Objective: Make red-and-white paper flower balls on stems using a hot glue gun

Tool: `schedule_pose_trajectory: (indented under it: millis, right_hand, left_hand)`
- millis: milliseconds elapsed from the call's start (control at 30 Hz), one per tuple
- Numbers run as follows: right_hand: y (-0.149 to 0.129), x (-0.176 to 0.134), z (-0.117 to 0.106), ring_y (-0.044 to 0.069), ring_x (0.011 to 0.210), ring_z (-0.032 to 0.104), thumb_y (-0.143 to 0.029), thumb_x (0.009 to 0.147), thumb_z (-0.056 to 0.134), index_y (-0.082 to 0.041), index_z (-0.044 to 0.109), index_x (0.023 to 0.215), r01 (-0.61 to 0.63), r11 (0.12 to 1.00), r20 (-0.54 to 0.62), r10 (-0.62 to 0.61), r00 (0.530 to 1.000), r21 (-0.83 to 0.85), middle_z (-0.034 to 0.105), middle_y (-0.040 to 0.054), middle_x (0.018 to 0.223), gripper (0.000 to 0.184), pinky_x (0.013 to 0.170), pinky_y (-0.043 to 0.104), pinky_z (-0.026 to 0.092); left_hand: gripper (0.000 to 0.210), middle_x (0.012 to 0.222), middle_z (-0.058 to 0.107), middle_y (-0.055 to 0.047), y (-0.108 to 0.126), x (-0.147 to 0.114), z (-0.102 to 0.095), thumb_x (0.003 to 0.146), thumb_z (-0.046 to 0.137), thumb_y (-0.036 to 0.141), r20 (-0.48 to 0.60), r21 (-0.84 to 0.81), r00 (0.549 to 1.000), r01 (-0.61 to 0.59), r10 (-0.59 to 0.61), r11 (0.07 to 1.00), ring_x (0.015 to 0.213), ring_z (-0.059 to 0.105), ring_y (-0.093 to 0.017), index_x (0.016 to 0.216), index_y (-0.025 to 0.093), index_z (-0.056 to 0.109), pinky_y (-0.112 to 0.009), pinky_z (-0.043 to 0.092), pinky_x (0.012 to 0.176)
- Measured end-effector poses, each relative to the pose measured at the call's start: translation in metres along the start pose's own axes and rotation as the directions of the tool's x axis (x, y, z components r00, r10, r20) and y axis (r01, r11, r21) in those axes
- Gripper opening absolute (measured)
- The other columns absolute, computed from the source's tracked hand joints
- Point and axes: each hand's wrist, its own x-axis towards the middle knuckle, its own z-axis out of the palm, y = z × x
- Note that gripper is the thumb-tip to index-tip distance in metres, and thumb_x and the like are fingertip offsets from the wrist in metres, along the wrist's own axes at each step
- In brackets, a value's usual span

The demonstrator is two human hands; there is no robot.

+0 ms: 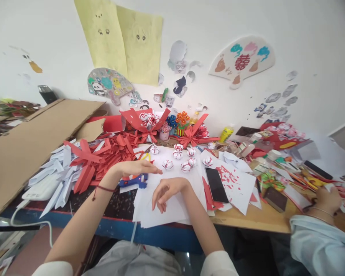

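My left hand (136, 167), a dark red cord round its wrist, hovers palm down with fingers stretched out and nothing in it. Close below it lies a blue hot glue gun (138, 181). My right hand (169, 191) hangs bent at the wrist over white paper sheets (152, 214); its fingers are loosely curved and apart, and I see nothing held. Beyond both hands, several white paper balls with red edges, one a paper ball (168, 165) nearest my hands, sit on the sheets. Yellow-handled scissors (145, 156) lie partly behind my left hand.
Folded red paper strips (103, 161) and white paper strips (57, 168) are heaped at left, beside a large cardboard sheet (43, 134). A black phone (216, 184) lies at right. Red-wrapped paper bouquets (149, 124) stand at the back. Another person's hand (327, 199) works at far right.
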Motion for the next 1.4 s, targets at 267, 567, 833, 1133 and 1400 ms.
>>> schedule_pose_trajectory:
  millis: [267,567,833,1133,1400]
  right_hand:
    - [-0.015,-0.007,0.003,0.017,0.067,0.072,-0.057,0.085,0.072,-0.007,0.072,0.109,0.005,1.000,-0.195,-0.003,0.981,0.006,0.075,0.0087,0.075,0.055,0.066,0.026,0.057]
    - [-0.034,0.005,0.128,0.019,0.097,0.068,-0.030,0.099,0.054,-0.019,0.076,0.103,-0.331,0.891,-0.905,-0.172,0.388,-0.311,0.076,0.0070,0.106,0.025,0.089,0.029,0.049]
    - [0.044,0.075,0.172,0.016,0.059,0.064,-0.042,0.100,0.050,-0.020,0.068,0.058,-0.102,0.984,-0.990,-0.142,0.009,-0.143,0.069,0.0035,0.059,0.050,0.064,0.027,0.047]
    - [0.031,0.024,0.111,0.020,0.074,0.061,-0.042,0.098,0.049,-0.020,0.063,0.077,-0.354,0.932,-0.854,-0.119,-0.506,0.080,0.066,0.0056,0.078,0.033,0.072,0.032,0.047]
    - [0.046,0.009,0.107,0.029,0.091,0.060,-0.036,0.092,0.052,-0.020,0.067,0.104,-0.599,0.724,-0.793,-0.121,-0.597,0.341,0.065,0.0090,0.092,0.025,0.085,0.043,0.047]
  left_hand:
    - [0.043,0.115,0.077,-0.009,-0.015,-0.041,0.004,0.086,0.061,0.046,-0.255,-0.043,0.965,0.047,-0.057,0.998,0.109,0.070,-0.026,0.116,0.018,0.072,-0.037,0.053,0.100]
    - [0.030,0.094,0.079,-0.003,-0.037,-0.137,0.046,0.089,0.045,0.023,-0.339,-0.063,0.941,-0.012,-0.010,0.998,0.084,0.073,-0.018,0.093,0.021,0.074,-0.029,0.056,0.081]
    - [0.038,0.102,0.078,-0.003,-0.026,-0.130,0.045,0.095,0.038,0.007,-0.116,0.210,0.913,-0.361,0.390,0.908,0.091,0.073,-0.017,0.099,0.022,0.072,-0.029,0.054,0.080]
    - [0.044,0.127,0.070,-0.015,-0.008,-0.073,0.089,0.089,0.039,-0.002,-0.012,0.627,0.906,-0.323,0.424,0.709,0.088,0.074,-0.022,0.120,0.013,0.066,-0.039,0.053,0.080]
    - [0.035,0.086,0.065,-0.010,0.028,-0.024,0.108,0.085,0.040,-0.007,-0.121,0.781,0.989,0.045,0.080,0.623,0.074,0.066,-0.023,0.096,0.011,0.067,-0.032,0.051,0.065]
